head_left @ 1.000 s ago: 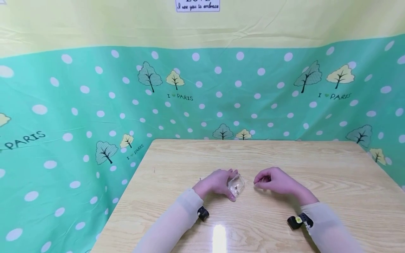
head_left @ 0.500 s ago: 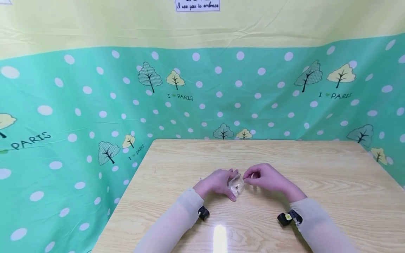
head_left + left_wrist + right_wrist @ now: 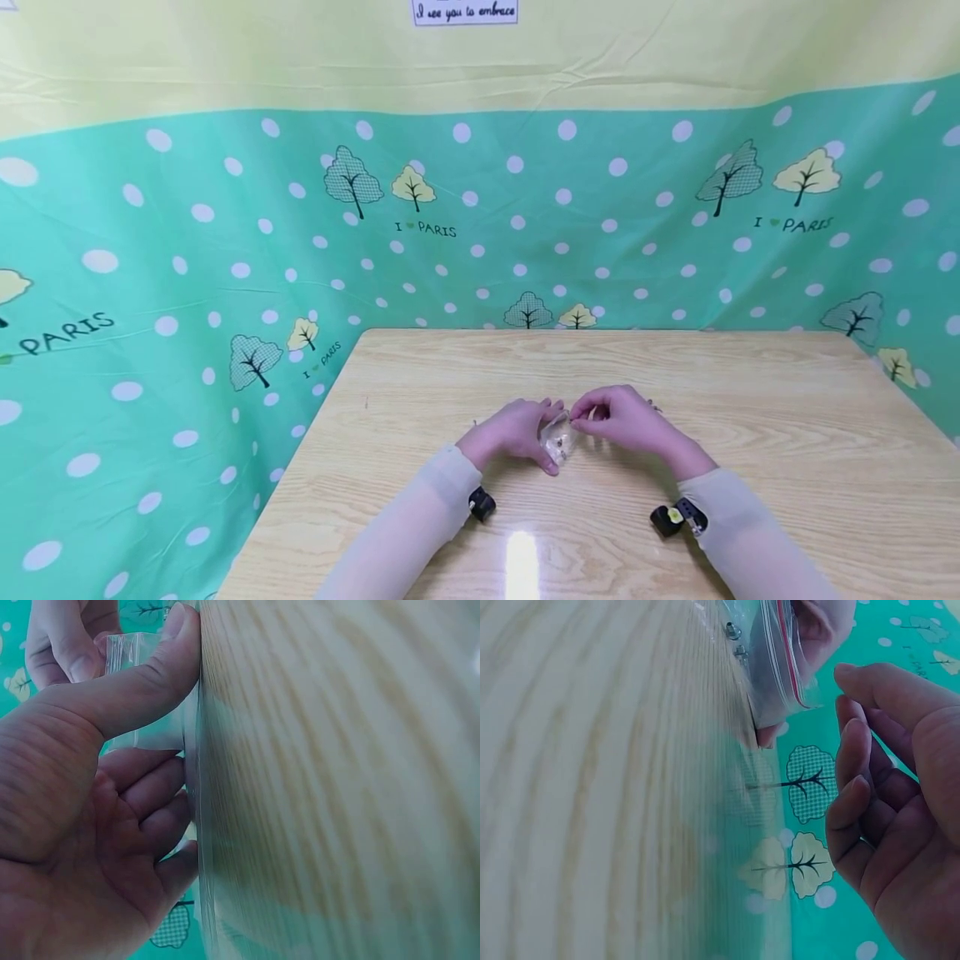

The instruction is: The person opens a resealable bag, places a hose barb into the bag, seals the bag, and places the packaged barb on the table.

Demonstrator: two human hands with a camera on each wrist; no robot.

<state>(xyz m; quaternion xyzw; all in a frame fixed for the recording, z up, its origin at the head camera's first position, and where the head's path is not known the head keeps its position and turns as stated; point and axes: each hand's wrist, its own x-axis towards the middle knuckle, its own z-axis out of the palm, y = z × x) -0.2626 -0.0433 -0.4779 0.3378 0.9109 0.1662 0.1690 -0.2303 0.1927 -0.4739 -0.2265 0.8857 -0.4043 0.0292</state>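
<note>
A clear zip bag (image 3: 558, 440) with a red line along its mouth stands on the table, small metal pieces (image 3: 733, 631) showing inside. My left hand (image 3: 513, 431) holds the bag between thumb and fingers from the left. At the bag's mouth is my right hand (image 3: 626, 418), thumb and forefinger pinched together. A tiny dark piece seems to be between those fingertips, mostly hidden. In the left wrist view the right hand (image 3: 67, 645) appears behind the top edge of the bag (image 3: 124, 656); the left thumb lies across the bag's front.
Small dark items (image 3: 654, 406) lie on the wooden table (image 3: 750, 392) behind the right hand. Another tiny thing (image 3: 475, 423) shows beside the left wrist. A green dotted curtain (image 3: 562, 225) hangs behind the table. Each wrist wears a black camera (image 3: 482, 504).
My right hand has moved left to the bag's mouth, its fingertips still pinched, uncovering the small items behind it. The left hand and the bag have stayed almost in place.
</note>
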